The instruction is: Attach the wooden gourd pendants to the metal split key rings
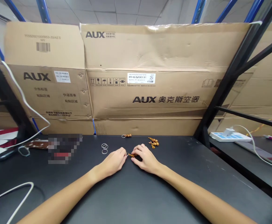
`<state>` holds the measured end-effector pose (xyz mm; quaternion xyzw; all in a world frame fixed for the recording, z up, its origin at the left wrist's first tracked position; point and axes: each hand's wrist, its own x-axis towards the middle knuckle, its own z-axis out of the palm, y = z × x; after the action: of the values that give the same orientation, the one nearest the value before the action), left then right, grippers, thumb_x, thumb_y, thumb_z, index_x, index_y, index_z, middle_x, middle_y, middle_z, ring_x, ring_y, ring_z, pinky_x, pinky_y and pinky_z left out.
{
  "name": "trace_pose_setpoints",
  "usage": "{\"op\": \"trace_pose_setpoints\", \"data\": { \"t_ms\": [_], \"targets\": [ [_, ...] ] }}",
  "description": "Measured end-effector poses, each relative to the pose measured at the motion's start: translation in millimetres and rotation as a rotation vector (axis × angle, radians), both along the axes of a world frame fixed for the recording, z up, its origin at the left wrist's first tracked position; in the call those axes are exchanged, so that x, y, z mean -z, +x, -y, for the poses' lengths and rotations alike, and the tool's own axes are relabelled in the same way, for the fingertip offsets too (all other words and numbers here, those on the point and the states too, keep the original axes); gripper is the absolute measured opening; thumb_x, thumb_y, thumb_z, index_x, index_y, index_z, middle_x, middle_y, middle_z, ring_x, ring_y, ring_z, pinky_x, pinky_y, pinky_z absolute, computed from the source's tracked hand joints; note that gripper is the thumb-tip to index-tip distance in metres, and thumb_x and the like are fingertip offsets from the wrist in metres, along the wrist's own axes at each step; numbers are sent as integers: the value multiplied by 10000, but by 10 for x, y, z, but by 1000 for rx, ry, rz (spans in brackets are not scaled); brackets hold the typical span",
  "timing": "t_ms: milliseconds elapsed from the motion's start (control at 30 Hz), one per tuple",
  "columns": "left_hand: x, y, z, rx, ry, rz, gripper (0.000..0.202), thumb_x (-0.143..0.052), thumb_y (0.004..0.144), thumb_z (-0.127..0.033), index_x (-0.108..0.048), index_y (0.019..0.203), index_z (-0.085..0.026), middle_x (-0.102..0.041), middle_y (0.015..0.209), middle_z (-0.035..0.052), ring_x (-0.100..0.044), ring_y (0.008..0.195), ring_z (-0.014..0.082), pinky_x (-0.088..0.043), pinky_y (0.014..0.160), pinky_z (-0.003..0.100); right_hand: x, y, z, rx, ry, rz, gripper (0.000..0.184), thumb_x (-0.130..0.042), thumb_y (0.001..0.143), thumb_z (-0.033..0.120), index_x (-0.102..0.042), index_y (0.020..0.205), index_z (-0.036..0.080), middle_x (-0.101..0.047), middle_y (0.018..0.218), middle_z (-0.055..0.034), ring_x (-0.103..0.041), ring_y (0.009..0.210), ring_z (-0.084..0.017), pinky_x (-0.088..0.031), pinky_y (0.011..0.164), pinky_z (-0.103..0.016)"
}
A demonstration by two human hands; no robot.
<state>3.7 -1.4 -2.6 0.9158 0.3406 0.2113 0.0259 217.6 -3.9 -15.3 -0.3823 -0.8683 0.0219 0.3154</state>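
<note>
My left hand pinches a metal key ring, most of it hidden behind the fingers. Facing it, my right hand has its fingers closed on a small brown gourd pendant with an orange cord. Ring and cord meet in the gap between the two hands; whether they are linked I cannot tell. Left of my left hand lie three loose key rings. Beyond my hands rests a gourd keychain with a ring on it. More gourd pendants lie past my right hand.
The black tabletop ends at cardboard boxes along the back. On the left are a white cable and a brown patterned strap. A power strip sits beyond the black frame post on the right.
</note>
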Motion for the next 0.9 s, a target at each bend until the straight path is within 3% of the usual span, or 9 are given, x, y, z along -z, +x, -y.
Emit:
{"op": "trace_pose_setpoints", "data": {
  "t_ms": [300,467,633,900],
  "targets": [
    [40,46,-2,-7,-129,185,192,-340,958,-239,-507,879,-186,-589,895,45,-578,790,169,-465,760,303,39,13,-46,-60,-73,-86,144,-458,932,217,-590,880,191,-617,839,-49,-534,789,-175,-445,739,-309],
    [51,60,-22,-14,-186,258,192,-365,945,-248,-527,865,-185,-609,880,45,-575,790,171,-459,740,291,-27,-5,-24,-84,-264,-265,180,-468,936,281,-600,852,191,-640,780,-20,-566,704,-148,-448,672,-270],
    [28,67,-10,-3,-264,299,230,-372,946,-283,-545,834,-181,-613,826,29,-572,743,156,-453,715,271,-75,-81,32,-137,-400,-397,191,-480,923,321,-596,845,191,-642,785,-6,-582,729,-146,-459,697,-262],
    [-35,78,28,17,-348,306,261,-368,946,-311,-555,830,-172,-613,817,26,-560,727,148,-442,708,269,-70,-131,78,-117,-421,-439,185,-491,911,317,-586,817,189,-623,748,1,-565,692,-139,-447,669,-251]
  ]
}}
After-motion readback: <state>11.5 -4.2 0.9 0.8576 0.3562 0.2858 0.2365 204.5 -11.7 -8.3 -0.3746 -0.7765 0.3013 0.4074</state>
